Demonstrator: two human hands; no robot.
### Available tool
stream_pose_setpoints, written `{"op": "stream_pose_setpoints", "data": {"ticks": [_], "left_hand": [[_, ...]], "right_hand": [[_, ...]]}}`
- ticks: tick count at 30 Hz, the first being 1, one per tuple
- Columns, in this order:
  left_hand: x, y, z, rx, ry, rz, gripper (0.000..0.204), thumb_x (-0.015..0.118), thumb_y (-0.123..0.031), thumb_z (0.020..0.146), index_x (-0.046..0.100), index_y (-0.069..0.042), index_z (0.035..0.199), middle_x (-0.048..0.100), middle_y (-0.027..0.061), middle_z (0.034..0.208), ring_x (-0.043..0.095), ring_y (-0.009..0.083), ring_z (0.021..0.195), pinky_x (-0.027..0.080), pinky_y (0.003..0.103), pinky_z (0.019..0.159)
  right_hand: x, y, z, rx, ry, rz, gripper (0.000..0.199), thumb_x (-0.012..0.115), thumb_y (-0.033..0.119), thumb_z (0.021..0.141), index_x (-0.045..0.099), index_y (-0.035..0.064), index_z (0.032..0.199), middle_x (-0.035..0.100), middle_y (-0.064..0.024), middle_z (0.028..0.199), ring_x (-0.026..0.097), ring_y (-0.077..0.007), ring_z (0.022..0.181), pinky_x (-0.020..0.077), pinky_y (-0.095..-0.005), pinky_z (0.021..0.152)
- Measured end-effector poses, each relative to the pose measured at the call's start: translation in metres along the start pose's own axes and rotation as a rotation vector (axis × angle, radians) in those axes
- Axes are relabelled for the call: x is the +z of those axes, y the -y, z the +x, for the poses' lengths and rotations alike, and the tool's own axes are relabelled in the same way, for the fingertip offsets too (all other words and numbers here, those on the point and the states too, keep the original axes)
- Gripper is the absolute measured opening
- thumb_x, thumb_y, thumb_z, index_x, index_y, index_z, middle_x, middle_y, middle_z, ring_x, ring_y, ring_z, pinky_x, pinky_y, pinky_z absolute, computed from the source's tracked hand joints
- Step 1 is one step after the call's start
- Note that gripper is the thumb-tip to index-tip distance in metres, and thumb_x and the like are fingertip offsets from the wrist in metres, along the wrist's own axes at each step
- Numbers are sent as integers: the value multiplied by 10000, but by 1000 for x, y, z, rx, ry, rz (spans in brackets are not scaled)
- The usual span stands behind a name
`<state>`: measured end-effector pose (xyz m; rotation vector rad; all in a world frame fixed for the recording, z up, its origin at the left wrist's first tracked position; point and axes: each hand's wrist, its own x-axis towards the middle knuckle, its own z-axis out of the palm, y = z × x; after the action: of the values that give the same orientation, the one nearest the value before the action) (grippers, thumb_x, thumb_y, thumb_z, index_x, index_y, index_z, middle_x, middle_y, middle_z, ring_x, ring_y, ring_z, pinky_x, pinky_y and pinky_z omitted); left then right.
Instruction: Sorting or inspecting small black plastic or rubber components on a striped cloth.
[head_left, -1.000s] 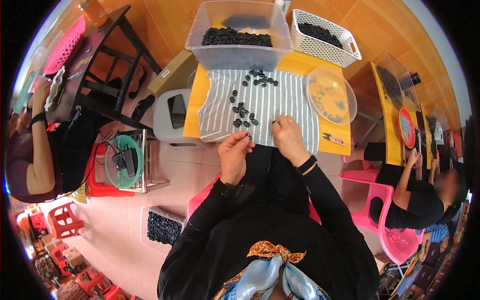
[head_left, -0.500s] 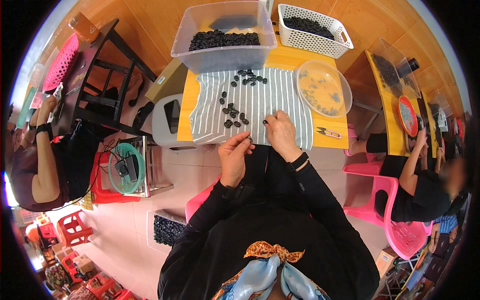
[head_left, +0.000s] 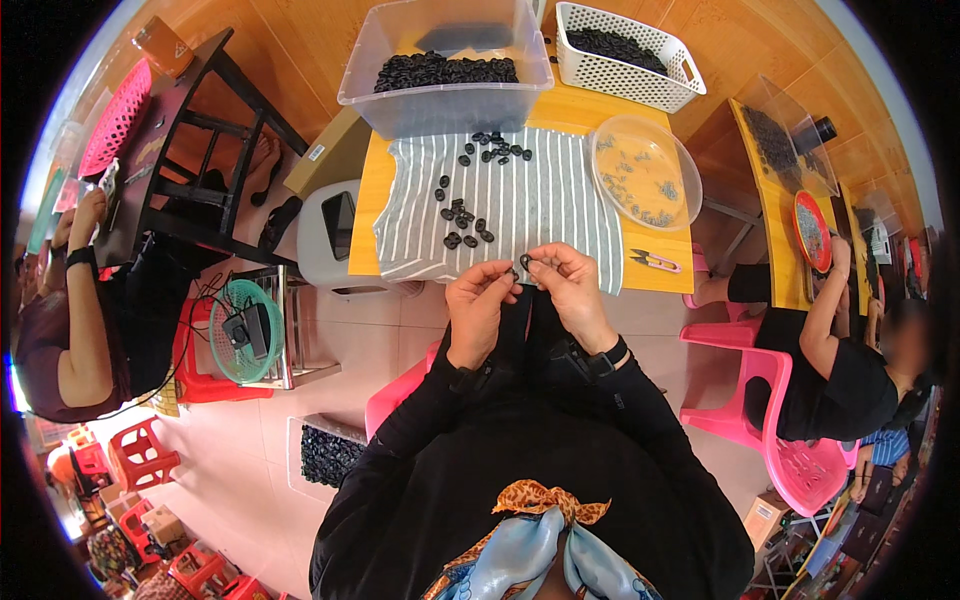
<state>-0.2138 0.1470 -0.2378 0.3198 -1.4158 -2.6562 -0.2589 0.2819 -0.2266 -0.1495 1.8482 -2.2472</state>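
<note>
Both hands have drawn together, left hand and right hand pinching small black pieces over the cloth's near edge.

Both hands lifted off striped cloth, pinching small black ring.

The small black part pinched between both hands' fingers is too small to identify.

Bright, even light, soft shadows; sharp at centre, strong fisheye bending and black corners, slight blur at rim.
</note>
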Motion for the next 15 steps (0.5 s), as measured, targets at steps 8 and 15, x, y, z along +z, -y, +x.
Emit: {"op": "stream_pose_setpoints", "data": {"ticks": [8,15], "left_hand": [[-2,-1,-3,14,0,18,178,573,49,826,626,52,996,640,82,839,624,129,696,476,210,584],[0,-3,-3,19,-39,-9,179,588,56,812,640,57,983,658,116,850,637,161,684,489,225,587]], "right_hand": [[4,5,-3,-28,10,-14,99,594,-11,838,638,-18,926,608,4,753,520,-44,657,425,-186,610],[8,9,-7,-46,113,-69,76,561,-28,855,609,-32,914,614,0,781,544,-35,700,448,-184,635]]}}
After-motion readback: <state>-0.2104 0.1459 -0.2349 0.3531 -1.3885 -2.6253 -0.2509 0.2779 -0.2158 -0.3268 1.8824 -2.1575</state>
